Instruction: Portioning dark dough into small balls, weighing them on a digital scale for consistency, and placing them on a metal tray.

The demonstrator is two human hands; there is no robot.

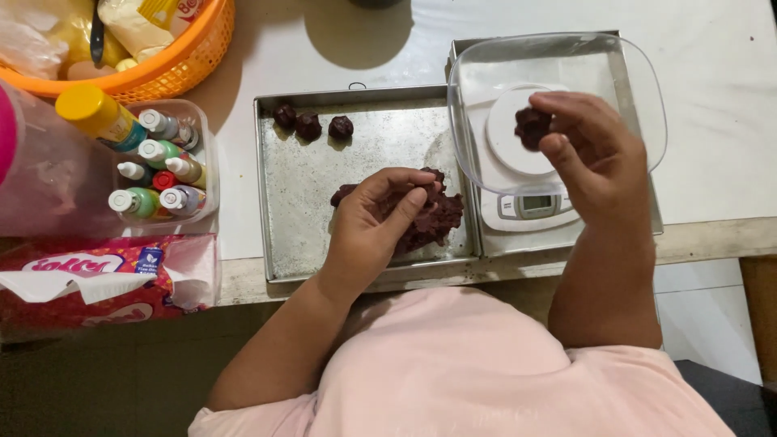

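The dough lump (433, 218) lies on the metal tray (299, 194), the left hand (376, 222) curled over it, gripping. The right hand (587, 154) pinches a small dough piece (532, 127) above the clear bowl (639, 97) on the scale (526, 206). A red tissue pack (89, 279) sits left, partly cut off.

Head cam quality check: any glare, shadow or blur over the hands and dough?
Head view: sharp on both hands, no motion blur; soft overhead light; a round shadow falls on the table top edge; faint sheen on the clear bowl over the scale; right hand with its dough piece and left hand on the dough mass evenly lit.
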